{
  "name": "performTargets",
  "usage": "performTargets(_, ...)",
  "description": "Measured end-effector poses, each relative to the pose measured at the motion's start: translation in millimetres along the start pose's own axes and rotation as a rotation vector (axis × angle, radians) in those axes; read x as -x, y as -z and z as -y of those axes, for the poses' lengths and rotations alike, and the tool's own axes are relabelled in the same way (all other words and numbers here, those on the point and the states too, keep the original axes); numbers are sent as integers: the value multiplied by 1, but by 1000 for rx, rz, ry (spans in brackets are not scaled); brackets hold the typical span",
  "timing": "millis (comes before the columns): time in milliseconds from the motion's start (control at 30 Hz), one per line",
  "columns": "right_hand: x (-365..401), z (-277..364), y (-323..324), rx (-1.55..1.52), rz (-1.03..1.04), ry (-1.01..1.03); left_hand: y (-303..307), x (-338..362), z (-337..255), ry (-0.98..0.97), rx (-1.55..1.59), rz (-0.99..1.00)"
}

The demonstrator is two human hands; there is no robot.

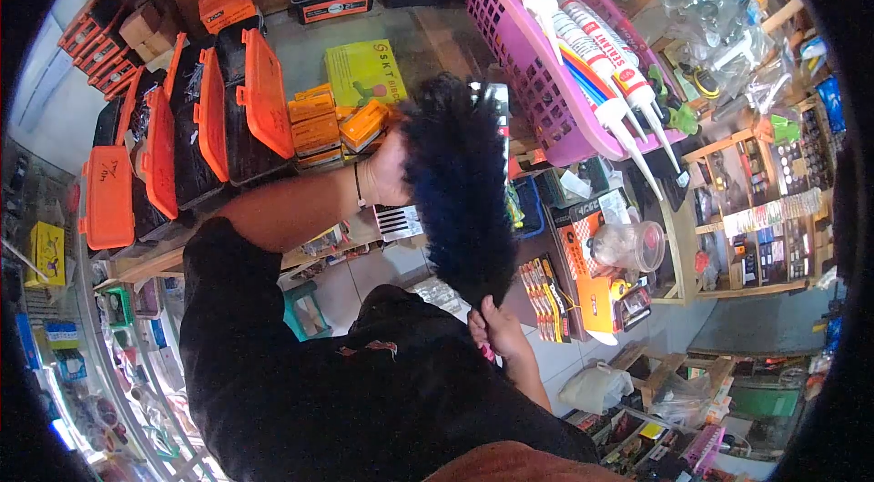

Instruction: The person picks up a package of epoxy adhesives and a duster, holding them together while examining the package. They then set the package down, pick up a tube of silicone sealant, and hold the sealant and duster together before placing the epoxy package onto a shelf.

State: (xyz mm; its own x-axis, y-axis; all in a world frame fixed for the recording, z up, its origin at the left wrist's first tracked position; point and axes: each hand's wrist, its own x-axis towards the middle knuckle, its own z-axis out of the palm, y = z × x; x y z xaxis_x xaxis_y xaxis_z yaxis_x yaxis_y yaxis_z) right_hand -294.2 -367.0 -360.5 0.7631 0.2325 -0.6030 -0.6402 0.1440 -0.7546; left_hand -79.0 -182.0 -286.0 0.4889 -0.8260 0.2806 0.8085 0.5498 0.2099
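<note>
My right hand is closed around the handle of a fluffy dark feather duster, near my body. The duster's bristles rise in front of the wooden counter. My left hand reaches over the counter's front edge, wearing a thin dark wristband. Its fingers are mostly hidden behind the duster, so their grip does not show. Right beside it lies a tilted small orange box, next to a stack of similar orange boxes. Behind these is a yellow-green SKT box.
Black cases with orange lids stand open at the left. A pink basket holds sealant tubes, nozzles jutting over its front. A clear plastic jar sits lower right. Wooden shelves line the right; a glass display is at left.
</note>
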Motion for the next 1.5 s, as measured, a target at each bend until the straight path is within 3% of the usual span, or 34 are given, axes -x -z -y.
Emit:
performTargets(67, -2, -3, 0, -57, -60, 114, 1, 4, -1, 66, -61, -204)
performTargets(133, -4, 0, 3, -137, -174, 118, 17, 6, -3, 116, -124, -121)
performTargets(200, -3, 0, 8, -103, -103, 105, 19, 4, -4, 130, -101, -67)
performTargets(267, 0, 2, 2, 42, -46, 39, 7, 5, -2, 115, -143, -264)
performTargets(333, -1, 1, 3, -15, -15, 45, 5, 3, -2, 105, -159, -247)
performTargets(467, -1, 3, 3, -59, -148, 113, 13, 4, -3, 99, -175, -193)
performTargets(533, 2, 4, 4, 53, -2, 76, 9, 5, -3, 112, -194, -228)
performTargets(567, 1, -1, 5, 133, -9, 2, 9, 1, 0, -37, -72, -148)
performTargets(600, 0, -3, 6, 133, -10, 2, 8, 3, 0, -36, -71, -147)
performTargets(667, -3, -5, 1, 186, -64, 59, 6, 9, -2, 55, -377, -421)
performTargets(733, -7, -7, 0, 22, -96, 95, 3, 5, -3, 91, -140, -245)
performTargets(767, -9, -8, 2, 8, -94, 94, 11, 3, -7, 150, -48, 82)
performTargets(800, -8, -9, 3, -7, -95, 93, 15, 5, -6, 151, -46, 83)
performTargets(867, -6, -8, -3, 79, -42, 73, 14, 6, -1, 16, -59, -220)
performTargets(933, -5, -6, -4, 167, 21, 51, 22, 5, -3, 9, -48, -195)
performTargets(1000, -4, -5, 0, 138, -182, 10, 15, 3, -4, 1, -20, -155)
performTargets(1033, -4, -3, 0, 99, -174, 112, 9, 4, -1, 46, -128, -264)
performTargets(1133, 2, 3, -1, 77, -135, 64, 27, 7, -7, 146, -74, -6)
performTargets(1200, 1, -4, -1, 137, -24, 67, 24, 6, -1, 5, -71, -252)
performTargets(1267, -1, -6, 1, 175, 10, 108, 45, 11, -5, 83, -218, -295)
performTargets(1367, -5, -8, 6, -115, -109, 101, 10, 4, -4, 99, -129, -109)
performTargets(1467, 1, -1, 4, 13, -21, 46, 11, 6, -4, 135, -124, -137)
performTargets(1500, 5, 3, -3, 110, -68, 10, 8, 0, 0, 2, -172, -225)
